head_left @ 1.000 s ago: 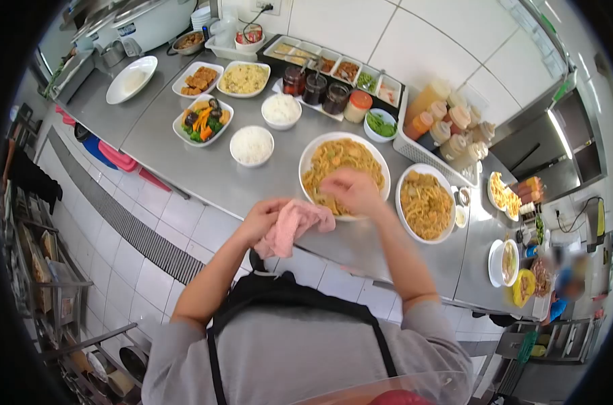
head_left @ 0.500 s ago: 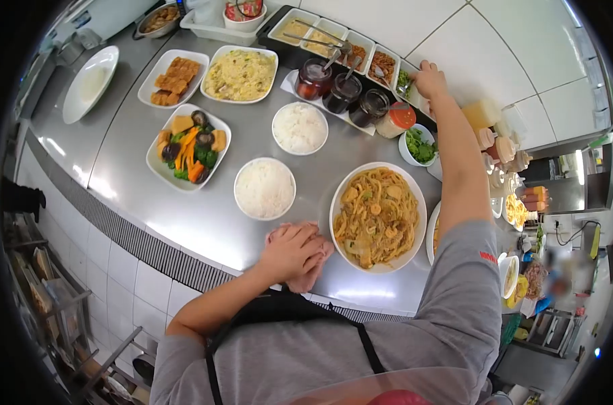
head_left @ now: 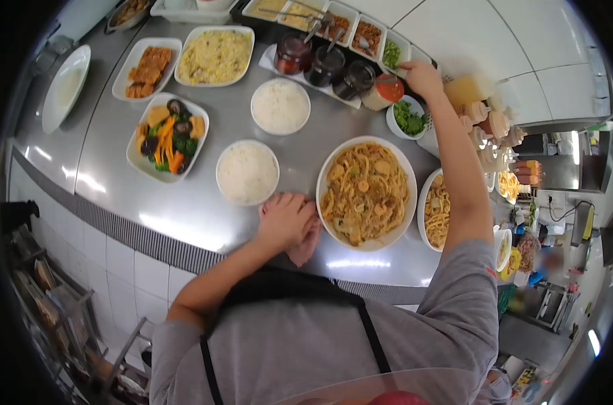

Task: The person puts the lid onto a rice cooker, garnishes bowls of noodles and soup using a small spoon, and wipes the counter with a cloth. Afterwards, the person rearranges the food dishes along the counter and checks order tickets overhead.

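My left hand point(head_left: 284, 217) lies on the front of the counter, fingers folded over a crumpled pinkish cloth point(head_left: 305, 248). Just right of it stands a white bowl of stir-fried noodles point(head_left: 368, 192) with shrimp. My right arm stretches to the back, where my right hand point(head_left: 422, 79) is at the edge of a container of chopped green onions point(head_left: 391, 52). Its fingers are drawn together at the tips; what they hold, if anything, I cannot make out. Below that hand sits a small bowl of green leaves point(head_left: 409, 118). A second bowl of noodles point(head_left: 437, 212) is partly behind my right arm.
Two bowls of rice point(head_left: 281, 106) stand mid-counter. To the left are mixed vegetables point(head_left: 168, 138), fried slabs point(head_left: 149, 67), a yellow dish point(head_left: 214, 57) and a white plate point(head_left: 67, 88). Sauce jars point(head_left: 325, 66) line the back; squeeze bottles point(head_left: 478, 111) stand right.
My right hand has moved left along the containers, to the chopped green onions. My left hand stays on the cloth. The whole view has shifted, so the counter sits higher and further left.
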The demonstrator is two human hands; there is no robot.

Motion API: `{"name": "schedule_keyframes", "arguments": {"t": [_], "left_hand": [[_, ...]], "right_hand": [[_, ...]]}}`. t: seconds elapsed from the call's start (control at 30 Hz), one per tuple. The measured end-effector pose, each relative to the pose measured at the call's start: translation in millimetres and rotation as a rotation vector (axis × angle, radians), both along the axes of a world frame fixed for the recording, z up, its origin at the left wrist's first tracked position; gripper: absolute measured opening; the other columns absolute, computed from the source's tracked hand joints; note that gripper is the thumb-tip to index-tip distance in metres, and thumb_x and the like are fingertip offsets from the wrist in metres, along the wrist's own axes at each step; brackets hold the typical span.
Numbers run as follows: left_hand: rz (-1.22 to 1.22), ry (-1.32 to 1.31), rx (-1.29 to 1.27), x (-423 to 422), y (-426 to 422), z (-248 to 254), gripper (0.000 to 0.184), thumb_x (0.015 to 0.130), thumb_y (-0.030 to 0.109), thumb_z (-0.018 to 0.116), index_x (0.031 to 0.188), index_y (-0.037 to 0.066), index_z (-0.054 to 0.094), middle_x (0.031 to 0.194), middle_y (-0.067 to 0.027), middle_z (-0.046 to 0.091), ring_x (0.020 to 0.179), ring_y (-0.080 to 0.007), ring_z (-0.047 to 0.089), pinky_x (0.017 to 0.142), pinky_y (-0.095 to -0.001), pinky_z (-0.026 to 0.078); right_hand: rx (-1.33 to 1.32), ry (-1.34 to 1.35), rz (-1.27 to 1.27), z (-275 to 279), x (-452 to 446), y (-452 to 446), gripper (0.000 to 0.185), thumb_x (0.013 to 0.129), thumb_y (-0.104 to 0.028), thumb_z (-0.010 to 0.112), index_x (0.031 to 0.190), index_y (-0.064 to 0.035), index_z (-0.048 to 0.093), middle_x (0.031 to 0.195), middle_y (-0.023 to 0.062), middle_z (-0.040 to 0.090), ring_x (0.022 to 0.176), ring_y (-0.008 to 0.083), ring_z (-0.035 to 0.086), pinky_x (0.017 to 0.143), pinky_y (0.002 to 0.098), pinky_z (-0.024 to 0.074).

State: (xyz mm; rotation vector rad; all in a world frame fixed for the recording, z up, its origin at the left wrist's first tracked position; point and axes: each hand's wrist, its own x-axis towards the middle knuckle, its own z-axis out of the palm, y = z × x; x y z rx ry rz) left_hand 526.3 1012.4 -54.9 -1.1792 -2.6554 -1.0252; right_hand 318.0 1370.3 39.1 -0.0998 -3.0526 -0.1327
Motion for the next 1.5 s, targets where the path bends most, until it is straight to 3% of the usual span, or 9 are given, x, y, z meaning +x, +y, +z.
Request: {"name": "schedule_keyframes", "arguments": {"t": [0.17, 0.23, 0.3, 0.4, 0.73, 0.97, 1.1, 1.33, 1.5], "left_hand": [[0.031, 0.021, 0.054, -1, 1, -4, 0.023, 0.068, 0.023, 0.060, 0.087, 0.011, 0.057, 0.086, -0.0048, 0.051, 0.081, -0.0232, 0.049, 0.072, -0.0358, 0.038], [0.027, 0.016, 0.049, 4, 0, -6, 0.021, 0.068, 0.023, 0.060, 0.085, 0.011, 0.057, 0.085, -0.0045, 0.051, 0.079, -0.0229, 0.049, 0.072, -0.0357, 0.039], [0.039, 0.072, 0.087, 4, 1, -9, 0.019, 0.068, 0.022, 0.062, 0.083, 0.011, 0.058, 0.084, -0.0039, 0.052, 0.079, -0.0224, 0.050, 0.072, -0.0351, 0.040], [0.043, 0.058, 0.092, 5, 0, -8, 0.023, 0.066, 0.017, 0.064, 0.086, 0.008, 0.058, 0.086, -0.0058, 0.053, 0.078, -0.0235, 0.051, 0.072, -0.0349, 0.041], [0.059, 0.087, 0.096, 6, 2, -4, 0.025, 0.064, 0.017, 0.065, 0.087, 0.008, 0.059, 0.084, -0.0049, 0.053, 0.076, -0.0227, 0.051, 0.071, -0.0331, 0.042], [0.076, 0.100, 0.080, 7, 3, 0, 0.020, 0.066, 0.019, 0.063, 0.083, 0.009, 0.058, 0.084, -0.0042, 0.053, 0.079, -0.0223, 0.051, 0.074, -0.0337, 0.042], [0.084, 0.090, 0.056, 9, 3, 4, 0.021, 0.066, 0.019, 0.063, 0.083, 0.009, 0.059, 0.084, -0.0041, 0.054, 0.079, -0.0226, 0.051, 0.073, -0.0340, 0.042], [0.081, 0.126, 0.014, 11, 5, 2, 0.022, 0.066, 0.020, 0.063, 0.085, 0.010, 0.059, 0.087, -0.0043, 0.055, 0.079, -0.0229, 0.051, 0.069, -0.0338, 0.042], [0.084, 0.139, 0.020, 11, 5, 0, 0.020, 0.067, 0.018, 0.063, 0.085, 0.010, 0.059, 0.088, -0.0042, 0.055, 0.081, -0.0229, 0.051, 0.069, -0.0335, 0.042]], "right_hand": [[-0.353, 0.024, 0.097, -11, -12, 42, 0.031, 0.074, -0.016, 0.043, 0.095, -0.0223, 0.065, 0.084, 0.0167, 0.061, 0.082, 0.0300, 0.059, 0.072, 0.0367, 0.0462], [-0.309, -0.065, -0.113, 4, -5, 34, 0.027, 0.075, -0.018, 0.047, 0.096, -0.0185, 0.065, 0.071, 0.0136, 0.062, 0.066, 0.0226, 0.060, 0.061, 0.0311, 0.0457], [-0.760, -0.016, -0.157, -18, -11, 60, 0.026, 0.079, -0.018, 0.048, 0.098, -0.0135, 0.065, 0.059, 0.0041, 0.055, 0.053, 0.0115, 0.050, 0.051, 0.0244, 0.0400], [-0.941, 0.046, -0.152, -24, -2, 54, 0.028, 0.082, -0.010, 0.044, 0.103, -0.0120, 0.062, 0.060, -0.0021, 0.050, 0.053, 0.0062, 0.043, 0.049, 0.0213, 0.0356], [-0.917, -0.037, -0.264, 3, 11, 31, 0.033, 0.078, -0.006, 0.044, 0.107, -0.0111, 0.060, 0.062, -0.0009, 0.050, 0.052, 0.0071, 0.043, 0.048, 0.0203, 0.0353], [-1.066, 0.038, -0.196, 4, 7, 45, 0.033, 0.076, -0.006, 0.045, 0.105, -0.0079, 0.060, 0.058, -0.0027, 0.049, 0.046, 0.0058, 0.036, 0.041, 0.0187, 0.0261], [-1.082, 0.083, -0.161, 26, 14, 46, 0.031, 0.078, -0.007, 0.046, 0.105, -0.0079, 0.060, 0.061, -0.0041, 0.049, 0.051, 0.0046, 0.034, 0.047, 0.0180, 0.0267], [-1.108, 0.012, 0.083, 77, 126, 8, 0.028, 0.080, -0.009, 0.047, 0.105, -0.0095, 0.060, 0.065, -0.0052, 0.045, 0.057, 0.0056, 0.034, 0.055, 0.0173, 0.0292], [-0.701, 0.051, 0.200, 53, 239, -24, 0.028, 0.079, -0.003, 0.049, 0.104, -0.0094, 0.060, 0.064, 0.0021, 0.046, 0.059, 0.0094, 0.043, 0.057, 0.0229, 0.0376]]}}
